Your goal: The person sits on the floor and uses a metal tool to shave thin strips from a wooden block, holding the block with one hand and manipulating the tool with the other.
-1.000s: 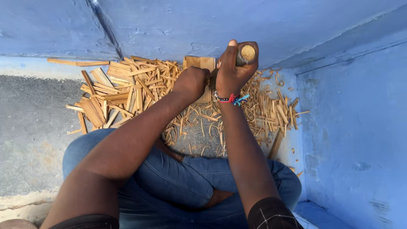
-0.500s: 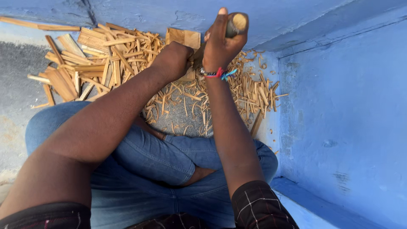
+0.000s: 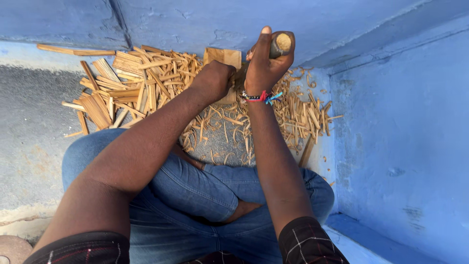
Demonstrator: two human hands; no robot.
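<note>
My right hand (image 3: pixel 266 61) is closed around the round wooden handle of a tool (image 3: pixel 282 43), its cut end facing up; the tool's working end is hidden behind the hand. A beaded bracelet circles that wrist. My left hand (image 3: pixel 213 80) is clenched on a pale wooden block (image 3: pixel 223 57) that stands upright on the floor by the blue wall. The two hands are almost touching, the right slightly above the left.
A heap of split wooden strips (image 3: pixel 127 88) lies left of the block. Thin shavings and short sticks (image 3: pixel 303 115) are scattered to the right. I sit cross-legged in jeans (image 3: pixel 205 195). Blue walls (image 3: pixel 405 137) close in ahead and on the right.
The view has shifted a little; both hands stay on the block and handle. The right hand with the handle sits slightly lower against the wall than before.
</note>
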